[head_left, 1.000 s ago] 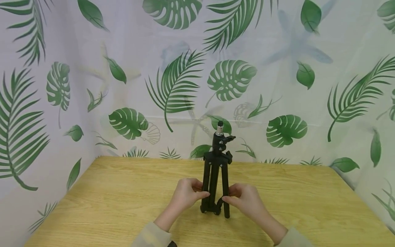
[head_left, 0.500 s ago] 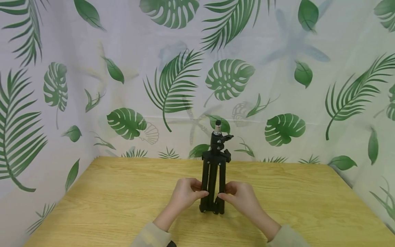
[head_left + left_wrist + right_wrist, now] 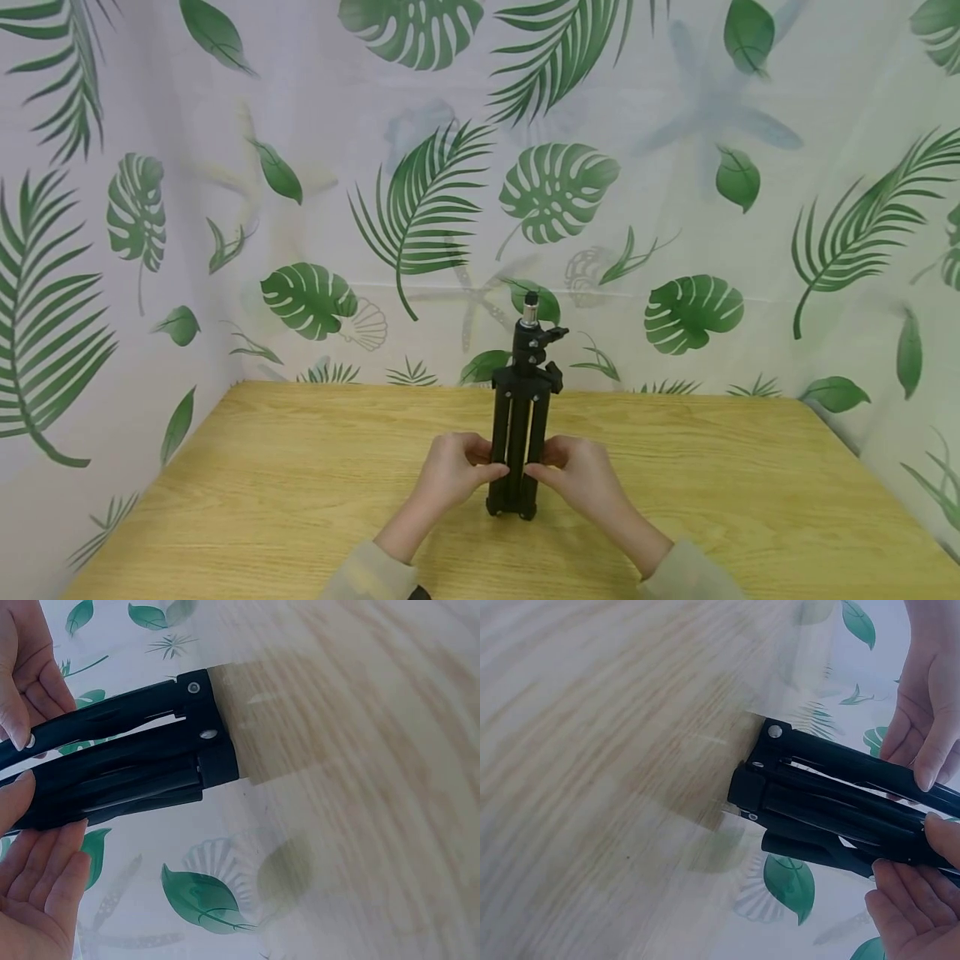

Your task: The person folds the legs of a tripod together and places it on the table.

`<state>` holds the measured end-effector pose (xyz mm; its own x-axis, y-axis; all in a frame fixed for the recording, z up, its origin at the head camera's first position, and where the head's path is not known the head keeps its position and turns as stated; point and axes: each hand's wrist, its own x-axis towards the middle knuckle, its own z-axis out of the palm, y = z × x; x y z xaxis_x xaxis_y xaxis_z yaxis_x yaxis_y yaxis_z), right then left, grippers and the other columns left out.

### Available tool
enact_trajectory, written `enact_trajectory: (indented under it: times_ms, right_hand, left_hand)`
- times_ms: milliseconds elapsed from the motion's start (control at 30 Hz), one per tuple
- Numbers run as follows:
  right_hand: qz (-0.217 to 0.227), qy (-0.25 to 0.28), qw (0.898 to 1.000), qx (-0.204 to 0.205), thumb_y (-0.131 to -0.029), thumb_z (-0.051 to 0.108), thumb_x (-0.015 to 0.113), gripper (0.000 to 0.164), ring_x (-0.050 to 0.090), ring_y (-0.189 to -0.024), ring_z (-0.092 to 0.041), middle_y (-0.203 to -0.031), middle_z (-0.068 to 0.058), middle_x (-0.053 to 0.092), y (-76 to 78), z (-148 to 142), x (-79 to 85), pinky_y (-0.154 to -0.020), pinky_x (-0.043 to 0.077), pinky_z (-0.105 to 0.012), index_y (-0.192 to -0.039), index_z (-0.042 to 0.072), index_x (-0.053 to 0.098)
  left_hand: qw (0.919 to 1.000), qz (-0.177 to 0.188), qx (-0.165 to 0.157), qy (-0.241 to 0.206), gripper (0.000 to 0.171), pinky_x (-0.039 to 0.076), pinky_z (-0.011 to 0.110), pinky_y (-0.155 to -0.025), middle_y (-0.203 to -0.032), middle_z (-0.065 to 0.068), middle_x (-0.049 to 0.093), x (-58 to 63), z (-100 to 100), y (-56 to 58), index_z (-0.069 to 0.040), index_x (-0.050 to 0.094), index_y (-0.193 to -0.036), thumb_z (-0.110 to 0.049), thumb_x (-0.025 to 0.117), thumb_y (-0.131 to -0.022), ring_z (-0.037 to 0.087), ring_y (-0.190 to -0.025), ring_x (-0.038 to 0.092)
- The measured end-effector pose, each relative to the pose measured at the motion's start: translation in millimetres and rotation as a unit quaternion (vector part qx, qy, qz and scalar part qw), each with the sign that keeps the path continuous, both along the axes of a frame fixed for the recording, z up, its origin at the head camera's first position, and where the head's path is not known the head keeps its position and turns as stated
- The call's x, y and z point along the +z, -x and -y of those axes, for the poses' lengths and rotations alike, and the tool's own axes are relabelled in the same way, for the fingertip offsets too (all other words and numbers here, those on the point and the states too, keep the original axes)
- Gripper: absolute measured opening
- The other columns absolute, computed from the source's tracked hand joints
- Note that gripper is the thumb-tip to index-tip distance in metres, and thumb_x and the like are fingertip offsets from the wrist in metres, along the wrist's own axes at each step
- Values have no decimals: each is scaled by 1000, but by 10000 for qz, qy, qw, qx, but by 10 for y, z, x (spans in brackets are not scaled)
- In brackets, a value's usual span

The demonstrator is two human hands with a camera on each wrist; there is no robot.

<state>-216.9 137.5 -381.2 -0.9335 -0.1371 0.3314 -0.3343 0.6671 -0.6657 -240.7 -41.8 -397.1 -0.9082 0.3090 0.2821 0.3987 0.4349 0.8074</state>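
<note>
Black tripod [image 3: 517,425] stands upright on the wooden table [image 3: 300,467], pinched from either side by the left hand [image 3: 453,467] and right hand [image 3: 583,473]

You wear a pale, greyish-beige top, its left sleeve [image 3: 371,573] and right sleeve [image 3: 693,575] plain and loose, with soft cuffs that end short of the wrists — a little bare forearm shows beyond each. On your left sleeve there is a faint yellowish patch, too blurred to make out as print or weave. Beside that cuff, on its inner side, sits a small black rounded piece [image 3: 419,593], cut off by the frame's lower edge, so you cannot tell its full shape. Your left hand [image 3: 450,468] and right hand [image 3: 583,475] are bare — slim, with slender fingers.
</note>
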Motion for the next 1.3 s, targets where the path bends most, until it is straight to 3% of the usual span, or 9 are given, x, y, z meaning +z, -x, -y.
enact_trajectory:
  times_ms: [233,433,700,900,1300]
  right_hand:
    - [261,-104,9981,557,-73,19,73,28,61,-87,-26,-90,-10,66,29,-94,49,-75,47,-42,-92,0,67]
    - [376,-138,9977,542,-76,19,70,43,55,-98,-34,-105,-20,59,99,-292,85,-80,45,-43,-109,-7,58]
    - [55,120,9983,575,-80,8,64,35,54,-100,-34,-107,-22,58,216,-412,18,-81,45,-39,-110,-8,57]
    - [188,527,9940,942,-82,6,62,32,55,-99,-32,-107,-21,58,267,-410,-47,-81,45,-40,-110,-8,57]
    - [185,602,9870,1481,-83,-1,58,24,59,-92,-30,-101,-20,61,314,-398,-121,-73,49,-29,-106,-8,59]
  left_hand:
    - [9998,-144,-134,36,13,48,23,-59,-77,4,66,11,25,14,-2,68,-83,-12,71,-75,12,-68,61]
    - [9987,-363,-325,135,15,48,24,-64,-84,9,66,-14,36,45,2,66,-90,-8,67,-78,17,-75,62]
    - [9976,-384,-522,241,16,48,23,-65,-88,11,65,-24,44,99,3,64,-95,-4,63,-81,18,-76,62]
    - [9971,-353,-618,281,15,48,23,-66,-88,11,64,-42,29,139,3,63,-97,-3,59,-84,18,-78,61]
    - [9968,-136,-672,420,13,47,24,-66,-89,8,63,-23,32,154,0,62,-97,-3,55,-86,17,-79,60]
